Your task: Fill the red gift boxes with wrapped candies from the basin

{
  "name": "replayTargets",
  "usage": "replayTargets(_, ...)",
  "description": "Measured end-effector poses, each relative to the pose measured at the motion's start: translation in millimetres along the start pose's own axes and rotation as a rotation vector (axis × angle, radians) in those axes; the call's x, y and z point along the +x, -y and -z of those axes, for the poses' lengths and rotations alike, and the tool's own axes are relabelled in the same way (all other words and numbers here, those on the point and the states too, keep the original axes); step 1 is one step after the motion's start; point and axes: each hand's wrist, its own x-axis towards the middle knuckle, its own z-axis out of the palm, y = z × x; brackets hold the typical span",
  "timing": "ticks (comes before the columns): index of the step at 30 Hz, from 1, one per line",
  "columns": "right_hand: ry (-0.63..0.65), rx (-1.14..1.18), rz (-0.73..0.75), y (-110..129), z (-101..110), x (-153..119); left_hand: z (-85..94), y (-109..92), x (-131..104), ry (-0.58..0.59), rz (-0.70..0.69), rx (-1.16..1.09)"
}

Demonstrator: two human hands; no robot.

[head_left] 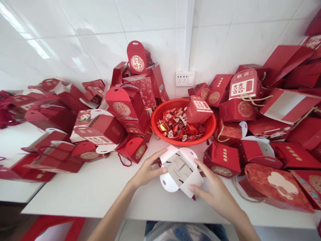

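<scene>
An unfolded-top gift box (181, 170) stands on the white table in front of me, its white inside facing up and its flaps spread outward. Folded base tabs show at its bottom, and nothing lies inside. My left hand (149, 169) grips the box's left flap between thumb and fingers. On the other side, my right hand (209, 184) holds the right flaps, thumb toward the front and fingers behind. Just behind the box is a red plastic basket (155, 131) with wrapped candies (179, 125) and a small red box (198, 109) resting on them.
Red gift boxes crowd the left (100, 134) and right (223, 159) of the table, many stacked and some with cords. A white table (100, 194) runs along a tiled wall with a power socket (185, 78). Below its left front edge is a red stool (55, 224).
</scene>
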Motion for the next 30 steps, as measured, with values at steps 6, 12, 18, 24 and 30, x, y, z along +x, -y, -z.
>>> replayTargets(6, -0.126, -0.056, 0.112, 0, 5, 5, -0.2, -12, 11, -0.041, -0.241, 0.287)
replayTargets(12, -0.33, -0.178, 0.279, 4, 25, 14, 11.8, -29, 14, -0.043, -0.363, 0.482)
replayTargets(18, -0.504, -0.116, 0.486, 40, 54, 26, 30.6, -62, 40, -0.198, -0.472, 0.506)
replayTargets(24, -0.529, 0.13, 0.58, 87, 79, 65, 23.8, -92, 116, 0.307, -0.287, 0.66)
replayTargets(30, -0.559, 0.372, 0.64, 110, 90, 100, -8.6, -96, 174, 0.675, -0.058, 0.979)
